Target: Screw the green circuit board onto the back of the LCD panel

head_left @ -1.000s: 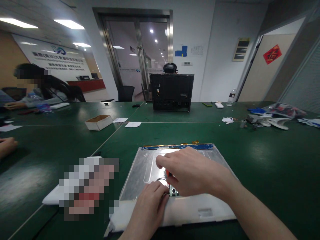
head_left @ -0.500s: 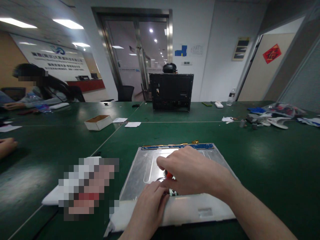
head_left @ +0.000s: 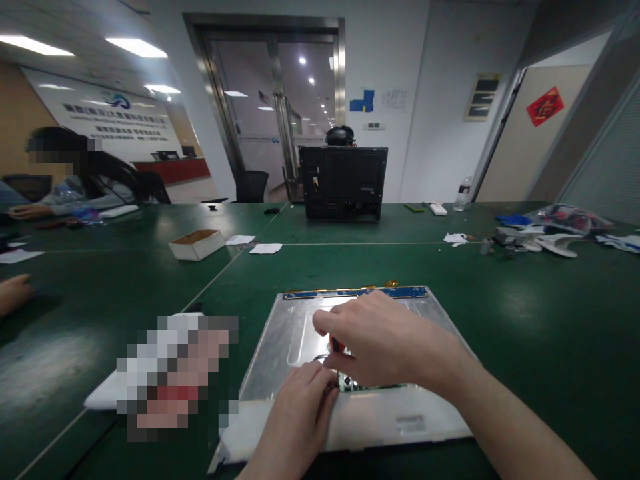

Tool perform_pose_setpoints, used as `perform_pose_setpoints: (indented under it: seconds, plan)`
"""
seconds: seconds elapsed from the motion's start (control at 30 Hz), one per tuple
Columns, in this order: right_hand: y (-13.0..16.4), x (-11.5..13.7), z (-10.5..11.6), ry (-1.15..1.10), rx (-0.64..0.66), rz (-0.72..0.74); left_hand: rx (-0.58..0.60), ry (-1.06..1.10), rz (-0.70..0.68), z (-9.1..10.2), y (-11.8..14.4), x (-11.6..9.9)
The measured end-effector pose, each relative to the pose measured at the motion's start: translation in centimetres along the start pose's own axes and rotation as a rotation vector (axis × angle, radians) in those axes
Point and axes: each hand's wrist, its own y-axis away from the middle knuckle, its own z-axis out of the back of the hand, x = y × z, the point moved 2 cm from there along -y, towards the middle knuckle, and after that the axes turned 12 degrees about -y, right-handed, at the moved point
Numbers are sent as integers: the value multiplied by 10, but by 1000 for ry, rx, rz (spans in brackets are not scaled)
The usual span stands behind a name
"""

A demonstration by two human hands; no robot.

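A flat display panel (head_left: 265,357) lies metal back up on the table, with a blue circuit strip (head_left: 415,292) along its far edge. Over its middle, my right hand (head_left: 385,333) is closed around an upright screwdriver (head_left: 337,344); only part of the red and black handle shows. Beneath that hand peeks a green circuit board (head_left: 350,384). My left hand (head_left: 303,407) rests low on the panel, its fingers bent together at the board's left end near the screwdriver's lower part. What its fingertips hold, if anything, is hidden.
A blurred-out item on a white pad (head_left: 103,393) lies to the left. Further off stand an open white box (head_left: 197,247) and a black monitor casing (head_left: 344,183). Tools and bags (head_left: 530,237) clutter the far right. Another person's hand (head_left: 15,293) is at the left edge.
My right hand has turned very slightly on the screwdriver, and less of the handle's orange-red shows. My left hand and the panel stay in place.
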Motion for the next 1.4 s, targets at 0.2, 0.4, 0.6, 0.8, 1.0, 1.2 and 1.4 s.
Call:
perform_pose_setpoints:
  seconds: [0.2,0.4,0.6,0.8,1.0,1.2,1.4]
  plan:
    - [4,-1,-1,-24,-12,41,8,6,-12,-1,-1,1]
    - [0,0,1,13,-10,-35,-7,15,-12,-1,0,1]
    - [4,1,2,-38,24,19,-26,1,-24,-1,1,2]
    - [4,-1,0,-52,35,24,-5,14,-11,0,-1,1]
    - [1,-1,1,-18,16,15,33,35,-7,0,-1,1]
    - [2,-2,1,-23,6,27,22,39,-5,1,0,1]
    - [5,-2,1,-69,11,70,-4,14,-12,0,1,2]
